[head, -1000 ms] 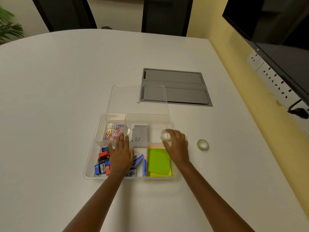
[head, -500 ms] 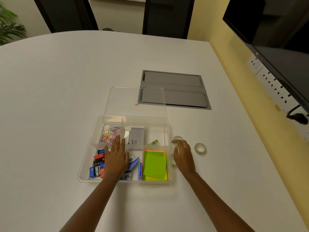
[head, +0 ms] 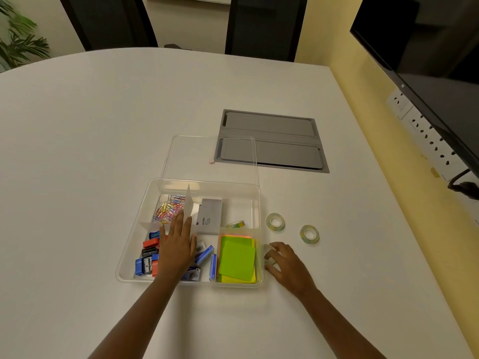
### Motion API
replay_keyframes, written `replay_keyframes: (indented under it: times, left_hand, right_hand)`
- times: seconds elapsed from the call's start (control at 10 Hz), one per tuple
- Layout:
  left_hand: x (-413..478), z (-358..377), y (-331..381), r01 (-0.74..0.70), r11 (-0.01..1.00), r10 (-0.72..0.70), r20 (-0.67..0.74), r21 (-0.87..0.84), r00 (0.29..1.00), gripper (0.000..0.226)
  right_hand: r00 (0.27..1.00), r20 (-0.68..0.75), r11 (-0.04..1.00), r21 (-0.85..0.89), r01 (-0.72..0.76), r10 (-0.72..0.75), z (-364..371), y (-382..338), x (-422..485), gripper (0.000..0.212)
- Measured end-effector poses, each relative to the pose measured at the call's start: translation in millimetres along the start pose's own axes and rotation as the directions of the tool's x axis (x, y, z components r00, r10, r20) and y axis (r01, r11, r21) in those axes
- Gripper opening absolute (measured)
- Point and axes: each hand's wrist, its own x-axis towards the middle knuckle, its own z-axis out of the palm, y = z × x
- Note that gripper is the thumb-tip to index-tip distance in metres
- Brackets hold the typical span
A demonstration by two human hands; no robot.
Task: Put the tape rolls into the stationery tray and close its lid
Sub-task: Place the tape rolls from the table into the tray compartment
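Note:
The clear stationery tray [head: 134, 229] sits open in front of me, and its clear lid [head: 207, 156] lies flat on the table just behind it. My left hand [head: 177, 250] rests flat on the sharpeners and staple boxes in the tray's left part. A green patterned tape roll [head: 236, 224] lies inside, behind the sticky notes [head: 237, 260]. My right hand [head: 290, 268] is on the table against the tray's right wall, fingers curled round a clear tape roll [head: 268, 256]. Two more clear rolls lie on the table right of the tray, one near [head: 275, 222] and one farther right [head: 309, 233].
A grey cable hatch [head: 272, 141] is set into the white table [head: 90, 151] behind the lid. A dark monitor [head: 427, 47] and wall sockets [head: 427, 136] line the right wall. Dark chairs [head: 111, 22] stand past the far edge, with a plant [head: 18, 40] at the far left.
My right hand has left the tray's back right corner and come down beside its right wall, closing round a clear roll there. My left hand has stayed in the tray.

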Motion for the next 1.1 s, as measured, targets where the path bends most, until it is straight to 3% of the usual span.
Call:
replay_keyframes:
  times: [0.1,0.2,0.3,0.4,0.5,0.6,0.7,0.8,1.0,1.1]
  left_hand:
    - [0,0,0,0.004,1.0,-0.004,-0.001,0.008,1.0,0.05]
    - [0,0,0,0.006,1.0,-0.006,-0.001,0.01,1.0,0.05]
    - [0,0,0,0.001,1.0,-0.001,-0.006,0.019,1.0,0.05]
    - [0,-1,1,-0.006,1.0,0.005,-0.027,-0.015,1.0,0.048]
    - [0,-1,1,-0.002,1.0,0.001,-0.026,-0.019,1.0,0.048]
    - [0,0,0,0.003,1.0,-0.004,-0.025,-0.025,1.0,0.048]
    - [-1,1,0,0.005,0.999,-0.006,-0.028,-0.038,1.0,0.048]
    - [0,1,-1,0.01,0.999,-0.011,-0.019,-0.036,1.0,0.048]
    - [1,2,-2,0.011,0.999,-0.011,-0.015,-0.031,1.0,0.049]
    - [1,2,-2,0.008,0.999,-0.009,-0.017,-0.042,1.0,0.049]
  right_hand:
    - [0.96,-0.216,0.969,0.21,-0.133,0.178,-6,-6,7,0.02]
    - [0.852,-0.4,0.906,0.383,-0.181,0.339,-22,-19,24,0.019]
    - [0.84,-0.462,0.919,0.382,-0.102,0.285,-36,-38,45,0.019]
    - [0.907,-0.394,0.963,0.265,-0.044,0.15,-40,-58,63,0.021]
    - [0.975,-0.213,0.998,0.041,-0.048,0.055,-34,-67,77,0.028]
    - [0.985,-0.158,0.998,0.014,-0.062,0.064,-31,-66,83,0.026]
    - [0.952,-0.29,0.991,0.117,-0.061,0.093,-33,-57,79,0.02]
    - [0.917,-0.345,0.974,0.173,-0.148,0.2,-35,-37,73,0.023]
    - [0.95,-0.012,0.945,-0.099,-0.312,0.312,-21,-4,56,0.042]
    - [0.936,-0.062,0.936,-0.04,-0.349,0.346,-19,-2,56,0.036]
